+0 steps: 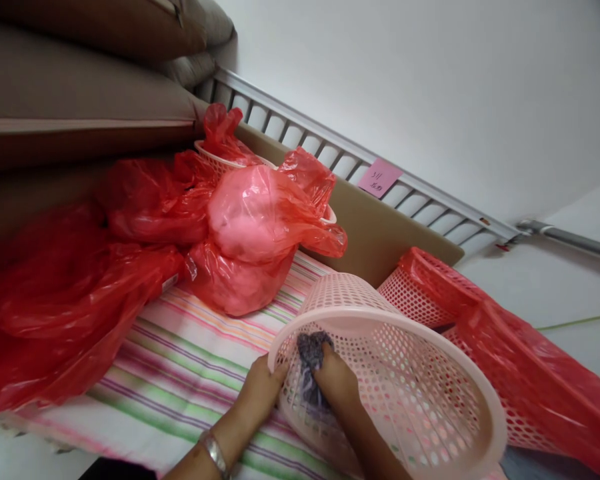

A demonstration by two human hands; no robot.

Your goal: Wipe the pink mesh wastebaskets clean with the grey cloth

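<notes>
A pale pink mesh basket (pixel 430 333) lies tipped on its side on a striped cloth (pixel 180 360), its mouth turned towards me. My left hand (pixel 265 387), with a silver bangle at the wrist, grips the basket's rim at its left edge. Inside the mouth, my right hand (pixel 337 380) is closed on a dark grey cloth (pixel 311 360) and presses it against the inner mesh wall. The fingertips of my right hand are partly hidden by the cloth.
Stuffed red plastic bags (pixel 250 227) fill the left and back. Red-lined baskets (pixel 505 347) stand at the right. Behind are a metal rail (pixel 300 130) with a pink note (pixel 380 177) and a tan board (pixel 375 233). Brown cushions (pixel 80 87) are stacked upper left.
</notes>
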